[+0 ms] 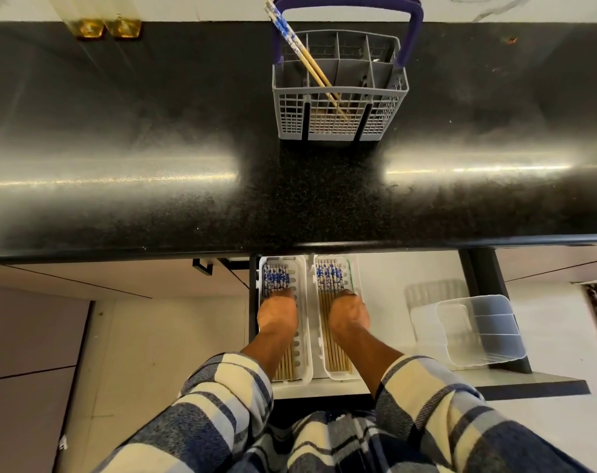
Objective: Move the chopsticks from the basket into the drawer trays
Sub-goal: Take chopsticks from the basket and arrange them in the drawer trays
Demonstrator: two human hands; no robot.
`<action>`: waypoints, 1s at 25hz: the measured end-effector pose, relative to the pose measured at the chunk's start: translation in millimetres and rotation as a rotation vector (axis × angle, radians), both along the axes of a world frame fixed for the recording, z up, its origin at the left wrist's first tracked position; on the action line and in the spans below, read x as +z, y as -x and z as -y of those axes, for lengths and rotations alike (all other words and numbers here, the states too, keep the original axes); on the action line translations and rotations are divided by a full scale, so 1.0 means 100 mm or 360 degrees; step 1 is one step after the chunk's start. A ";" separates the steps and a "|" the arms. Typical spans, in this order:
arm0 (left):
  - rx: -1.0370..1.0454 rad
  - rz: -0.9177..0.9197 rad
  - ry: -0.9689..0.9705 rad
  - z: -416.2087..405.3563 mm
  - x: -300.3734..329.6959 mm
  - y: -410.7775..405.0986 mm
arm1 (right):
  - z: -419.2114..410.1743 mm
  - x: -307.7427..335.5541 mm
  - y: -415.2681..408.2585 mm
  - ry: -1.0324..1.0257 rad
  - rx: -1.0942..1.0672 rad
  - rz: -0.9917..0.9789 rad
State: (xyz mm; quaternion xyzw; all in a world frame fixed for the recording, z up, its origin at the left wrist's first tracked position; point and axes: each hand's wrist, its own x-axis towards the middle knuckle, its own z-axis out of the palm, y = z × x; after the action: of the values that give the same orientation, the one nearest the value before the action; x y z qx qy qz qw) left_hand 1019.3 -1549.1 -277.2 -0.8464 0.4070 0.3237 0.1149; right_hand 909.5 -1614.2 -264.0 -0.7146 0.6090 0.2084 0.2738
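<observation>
A grey cutlery basket [389,97] with a purple handle stands on the black counter, and two blue-patterned chopsticks [302,52] lean in it toward the back left. Below the counter edge an open drawer [386,295] holds two white trays side by side. The left tray [303,302] and the right tray [354,278] each carry several chopsticks, those in the left tray [276,276] and those in the right tray [329,274]. My left hand [278,315] rests fingers-down on the left tray's chopsticks. My right hand [348,314] does the same on the right tray's. The fingertips are hidden.
A clear plastic container [478,332] lies tilted in the right part of the drawer. Two gold-coloured pieces [107,29] sit at the counter's back left. The counter's front edge [290,247] overhangs the back of the drawer. Closed cabinet fronts flank the drawer.
</observation>
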 end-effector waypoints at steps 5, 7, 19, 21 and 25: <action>-0.0024 -0.0015 0.0014 -0.03 0.03 0.02 | -0.07 0.00 -0.06 0.0051 0.0054 0.0015; -0.0004 -0.0034 0.0027 -0.03 0.05 0.02 | -0.07 -0.01 -0.07 0.0064 0.0104 0.0024; -0.0049 0.0019 0.0053 -0.04 0.02 0.02 | -0.07 -0.04 -0.04 0.0103 0.0283 0.0048; -0.0055 0.0018 0.0057 -0.04 0.02 0.02 | -0.05 -0.03 -0.03 0.0094 0.0260 0.0066; -0.0057 0.0021 0.0055 -0.06 0.02 0.02 | -0.02 -0.01 0.03 0.0066 0.0145 0.0094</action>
State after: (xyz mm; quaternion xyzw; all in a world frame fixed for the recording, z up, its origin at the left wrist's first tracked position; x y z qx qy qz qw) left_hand 1017.7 -1543.1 -274.8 -0.8429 0.4269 0.3090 0.1087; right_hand 906.4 -1612.2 -264.6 -0.7531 0.5716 0.1868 0.2669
